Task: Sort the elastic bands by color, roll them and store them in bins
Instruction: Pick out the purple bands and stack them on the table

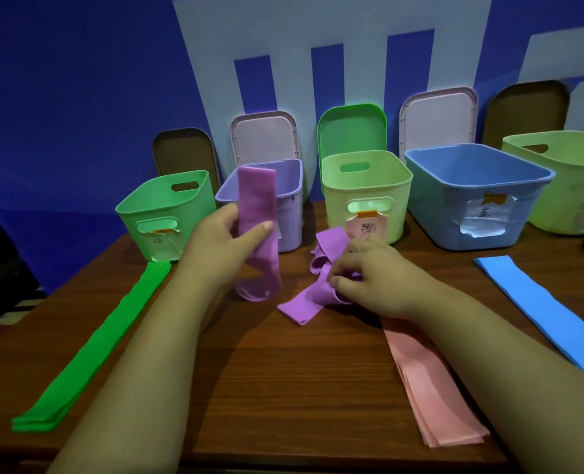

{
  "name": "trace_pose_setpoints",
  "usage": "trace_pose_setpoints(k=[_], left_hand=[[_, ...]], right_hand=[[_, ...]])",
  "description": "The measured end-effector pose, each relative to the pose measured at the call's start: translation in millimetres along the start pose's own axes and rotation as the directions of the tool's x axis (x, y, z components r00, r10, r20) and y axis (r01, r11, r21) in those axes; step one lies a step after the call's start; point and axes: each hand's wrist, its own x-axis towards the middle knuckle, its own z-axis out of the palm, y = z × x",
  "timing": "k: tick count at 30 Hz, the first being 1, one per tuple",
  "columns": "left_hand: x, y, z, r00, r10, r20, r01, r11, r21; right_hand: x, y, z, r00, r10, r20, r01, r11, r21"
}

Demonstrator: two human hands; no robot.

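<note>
So the left hand (218, 239) grips the upright purple band (258, 200) around its middle. The strip's long axis runs 12 to 6, top end pointing at 12. Can't tell if its bottom loop touches the tabletop (283, 371). The right hand (376, 271) pinches the crumpled purple band (304, 304), which lies on the tabletop at about 3 o'clock from the upright one, its loose tail poking out toward 7. The hands are apart, each busy with its own band. The purple bin (290, 213) sits directly behind the upright band, roughly 1 o'clock from the left hand, so that hand is clearly nearer. Neither band looks rolled yet, so rolling probably comes before any drop-in.
</note>
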Motion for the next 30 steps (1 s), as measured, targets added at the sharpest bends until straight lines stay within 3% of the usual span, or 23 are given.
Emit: trace_pose_setpoints(k=[8,13,17,21,23,26,30], left_hand=[[6,61,-37,0.964,0.151,-0.221,-0.156,0.988,-0.002],[9,81,-26,0.995,0.055,-0.085,-0.040,0.984,0.175],[-5,76,0,0.969,-0.169,0.178,0.175,0.984,-0.022],[-15,64,11,0.919,-0.231,0.321,0.303,0.933,-0.194],[-17,60,12,0.897,-0.233,0.376,0.349,0.896,-0.276],[-23,57,11,0.891,-0.180,0.418,0.311,0.910,-0.273],[-28,50,3,0.872,-0.085,0.482,0.160,0.980,-0.118]], right_hand=[[3,-9,-5,0.987,-0.086,-0.134,0.083,0.996,-0.025],[10,-36,-23,0.956,-0.093,-0.277,0.146,0.973,0.177],[13,-68,-34,0.997,-0.033,-0.066,0.048,0.969,0.244],[8,-76,-35,1.000,0.013,0.024,-0.016,0.995,0.095],[4,-76,-40,0.995,0.025,0.092,-0.035,0.993,0.114],[-2,-76,-45,0.978,0.037,0.205,-0.076,0.980,0.185],[-2,-76,-45,0.971,0.009,0.241,-0.035,0.994,0.103]])
